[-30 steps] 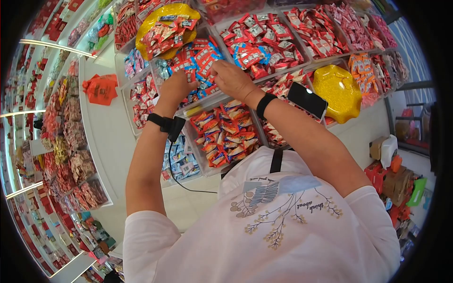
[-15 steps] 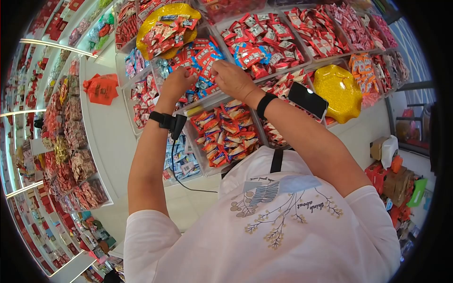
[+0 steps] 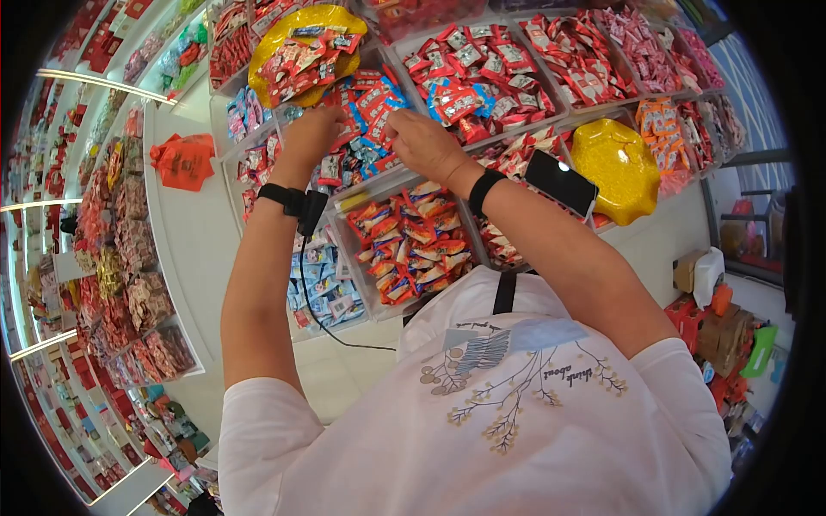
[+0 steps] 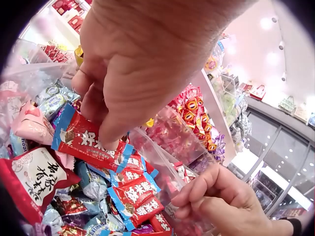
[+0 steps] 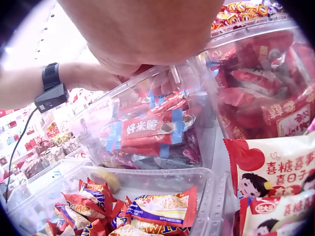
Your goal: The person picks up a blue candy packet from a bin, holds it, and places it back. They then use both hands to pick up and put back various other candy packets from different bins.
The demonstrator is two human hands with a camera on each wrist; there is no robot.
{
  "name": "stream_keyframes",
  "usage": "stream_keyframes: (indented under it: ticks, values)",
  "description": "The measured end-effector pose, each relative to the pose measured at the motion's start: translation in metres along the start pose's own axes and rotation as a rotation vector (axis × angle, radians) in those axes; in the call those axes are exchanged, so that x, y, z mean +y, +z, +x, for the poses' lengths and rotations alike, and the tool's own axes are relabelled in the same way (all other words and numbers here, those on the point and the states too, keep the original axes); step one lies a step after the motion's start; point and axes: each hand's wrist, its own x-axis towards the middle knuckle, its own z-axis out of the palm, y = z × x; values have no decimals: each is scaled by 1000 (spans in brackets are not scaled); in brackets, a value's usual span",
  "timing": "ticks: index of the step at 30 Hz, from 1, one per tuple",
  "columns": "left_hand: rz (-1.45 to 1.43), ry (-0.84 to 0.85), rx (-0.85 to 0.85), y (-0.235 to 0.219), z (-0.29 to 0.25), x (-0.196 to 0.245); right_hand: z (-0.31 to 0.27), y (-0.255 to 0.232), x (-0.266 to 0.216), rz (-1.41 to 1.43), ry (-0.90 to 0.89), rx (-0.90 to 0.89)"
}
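Over a clear plastic bin of wrapped sweets, my left hand (image 3: 312,136) pinches a red candy packet (image 4: 88,142) with blue ends between thumb and fingers. More of the same red-and-blue packets (image 4: 138,196) lie just below it, heaped on silver-blue wrapped sweets (image 4: 93,182). My right hand (image 3: 422,144) stays at the bin's right side, fingers bent and close to the clear wall (image 5: 147,93). In the left wrist view its thumb and fingertips come together; I cannot tell whether they grip anything.
A yellow plate (image 3: 353,60) heaped with red packets sits behind the left hand. To the right are another yellow plate (image 3: 615,172) and a phone (image 3: 561,182). A bin of orange-red packets (image 3: 409,241) stands in front. An orange-red bag (image 3: 182,163) lies at left.
My left hand has moved left and slightly away from the body, apart from the right hand. My right hand has kept its place beside the bin.
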Motion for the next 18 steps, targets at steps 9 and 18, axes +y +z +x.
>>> stream_keyframes:
  ticks: [9,18]
  values:
    - [-13,1,-19,-8,-10,17,0,2,2,-8,-16,30]
    - [185,86,58,9,-18,19,-1,2,3,-3,-21,24]
